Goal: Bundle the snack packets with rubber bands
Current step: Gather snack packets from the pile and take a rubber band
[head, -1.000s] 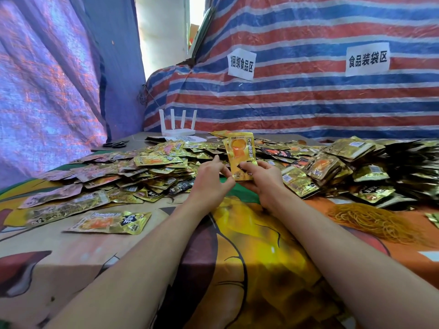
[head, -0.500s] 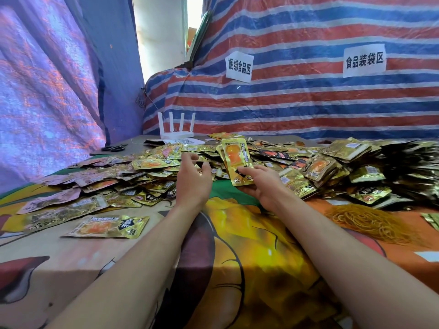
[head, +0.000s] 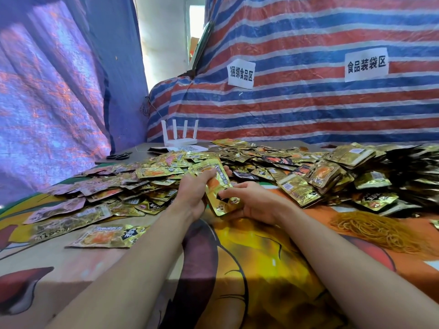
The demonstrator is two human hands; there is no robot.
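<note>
Both hands are on one stack: left hand (head: 192,194) grip wraps the upper half of the held packets (head: 217,186), fingers curled over the front. The right hand (head: 257,205) grip pinches the bottom end, thumb on top. The stack sits just above the desk (head: 249,269), at the near edge of the loose pile (head: 152,172). Reads as squaring-up: a two-end hold probably stops the slick foil fanning out. No band visible on it yet. The heap of rubber bands (head: 382,230) lies off to the right, likely so the right hand can let go and fetch one while the left clamps. Packet count: can't tell.
</note>
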